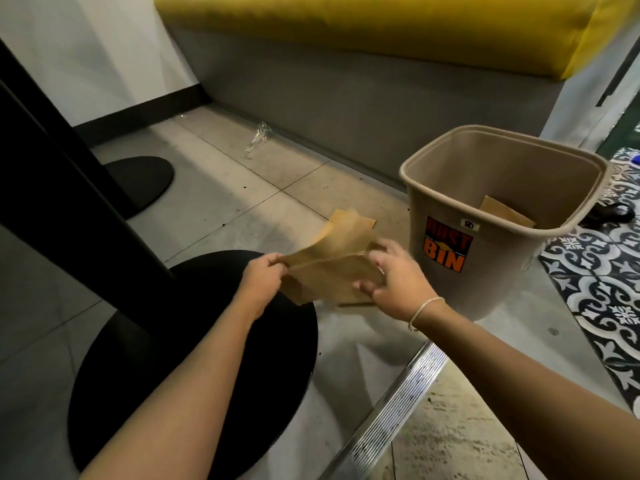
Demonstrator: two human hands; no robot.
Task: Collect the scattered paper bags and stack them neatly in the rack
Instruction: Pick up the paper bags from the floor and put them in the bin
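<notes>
- Paper bags (332, 271), brown and flattened, are held in the air between both hands, above the floor and just left of the beige bin (485, 258); a few seem bunched together, their edges not squared up, the upper one bowing upward
- left hand (264, 274) pinches the left edge of the bunch, fingers curled onto the paper; right hand (394, 275) grips the right side, thumb below and fingers over the top, a thin bracelet (424, 308) at that wrist
- another brown bag (504, 213) already lies inside the bin, leaning toward its near wall; the bin, marked with an orange label (447, 244), appears to serve as the rack
- round black table base (194, 358) lies under the arms, a second base (142, 178) farther back; grey tiled floor (225, 202) carries a crumpled clear wrapper (258, 138) near the bench with its yellow cushion (381, 29)
- step in hand, as I judge it: gathering and evening up the collected bags; next move calls for aligning the edges, then carrying the bunch right and lowering it flat onto the bag in the bin
</notes>
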